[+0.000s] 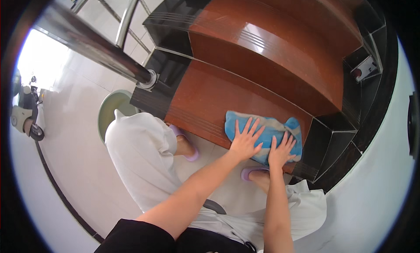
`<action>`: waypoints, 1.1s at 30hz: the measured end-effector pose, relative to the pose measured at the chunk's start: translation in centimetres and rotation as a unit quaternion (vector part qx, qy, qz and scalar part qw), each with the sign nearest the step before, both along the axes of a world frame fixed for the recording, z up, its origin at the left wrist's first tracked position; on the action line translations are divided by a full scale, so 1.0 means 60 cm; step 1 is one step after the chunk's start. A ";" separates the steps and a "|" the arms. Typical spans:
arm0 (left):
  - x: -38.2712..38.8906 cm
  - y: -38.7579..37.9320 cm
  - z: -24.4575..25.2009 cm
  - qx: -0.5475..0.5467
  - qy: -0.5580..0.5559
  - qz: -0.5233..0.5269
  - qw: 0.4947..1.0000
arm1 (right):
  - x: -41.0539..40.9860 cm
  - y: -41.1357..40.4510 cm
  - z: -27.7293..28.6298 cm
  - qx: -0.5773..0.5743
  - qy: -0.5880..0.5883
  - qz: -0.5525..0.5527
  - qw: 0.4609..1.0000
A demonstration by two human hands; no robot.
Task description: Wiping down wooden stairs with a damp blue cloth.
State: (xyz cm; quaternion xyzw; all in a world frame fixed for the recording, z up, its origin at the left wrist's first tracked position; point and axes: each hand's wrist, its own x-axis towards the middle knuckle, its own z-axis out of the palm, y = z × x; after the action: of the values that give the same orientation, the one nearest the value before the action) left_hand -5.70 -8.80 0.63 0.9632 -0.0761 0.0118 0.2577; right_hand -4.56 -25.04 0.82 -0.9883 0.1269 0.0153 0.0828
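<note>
A blue and beige cloth [267,121] lies folded on the lowest red-brown stair tread [203,95], near its right end and front edge. My left hand [246,139] rests flat on the cloth's left part with fingers spread. Close beside it, my right hand [281,150] presses on the right part, also palm down with fingers spread. Neither hand is closed round the cloth. The two hands do not touch each other.
A green basin [113,105] stands on the tiled floor left of the stair, partly behind my knee. The metal stair railing post [131,64] rises at the tread's left end. Black tiled wall edging [331,144] borders the right. A scooter [29,112] is at far left.
</note>
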 end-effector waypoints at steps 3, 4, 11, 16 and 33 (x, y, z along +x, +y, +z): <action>0.071 0.028 -0.007 0.047 -0.013 -0.083 0.995 | 0.061 0.018 -0.028 -0.077 -0.006 -0.007 0.997; 0.100 0.041 -0.008 0.068 -0.019 -0.093 0.993 | 0.086 0.031 -0.027 -0.064 -0.012 -0.006 0.998; 0.200 0.217 -0.010 0.120 -0.070 -0.026 0.990 | 0.196 0.194 -0.026 -0.018 -0.001 0.103 0.995; 0.125 0.328 -0.012 0.161 -0.044 0.087 0.982 | 0.144 0.309 -0.009 0.047 -0.058 0.269 0.960; -0.098 -0.012 -0.016 0.118 0.003 0.070 0.991 | -0.049 -0.039 0.017 0.008 0.003 0.392 0.920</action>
State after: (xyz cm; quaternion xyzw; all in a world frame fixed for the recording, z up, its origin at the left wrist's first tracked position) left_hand -11.56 -9.50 -0.31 0.9898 -0.0088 0.0174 0.1415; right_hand -7.52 -27.37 1.84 -0.9581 -0.2708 0.0510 0.0778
